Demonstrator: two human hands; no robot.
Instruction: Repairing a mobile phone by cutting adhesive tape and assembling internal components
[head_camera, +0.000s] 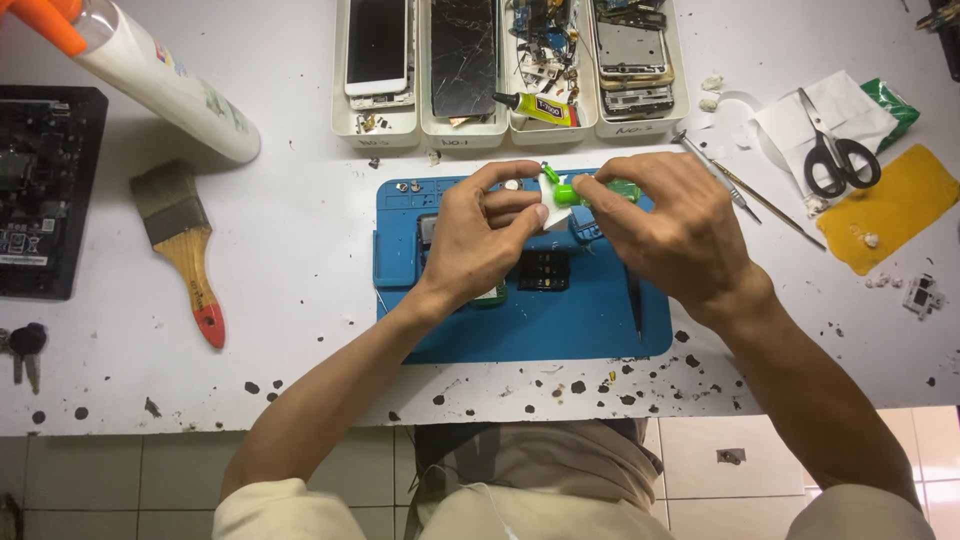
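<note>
Both hands meet just above the top edge of the blue mat (600, 330), and everything here turns on what they pinch between them. The left hand (475, 240) holds a small white piece (553, 213) between thumb and forefinger, fingers curled in close around it. The right hand (675, 230) is closed narrowly on a small green bottle (572, 193) with its cap end pointing toward the left hand; the bottle sits right against the white piece, over the upper middle of the mat.

Under the hands, on the mat, lies a dark phone part (542, 270), partly hidden by the left wrist. Behind the mat stand four white trays (510, 130) of phones and broken parts, with a yellow glue tube (538, 108) lying across one tray's front edge. Left of the mat are a paintbrush (185, 245) and a big white bottle (165, 80); right of it, scissors (835, 150), two thin metal tools (740, 190) and a yellow cloth (890, 210).

To do this well, I would judge that the white piece should stay low over the mat (so any drip lands there, not on the table), the bottle tip just touching it, and the squeeze kept gentle. Resting both wrists on the mat would steady the pinch.
</note>
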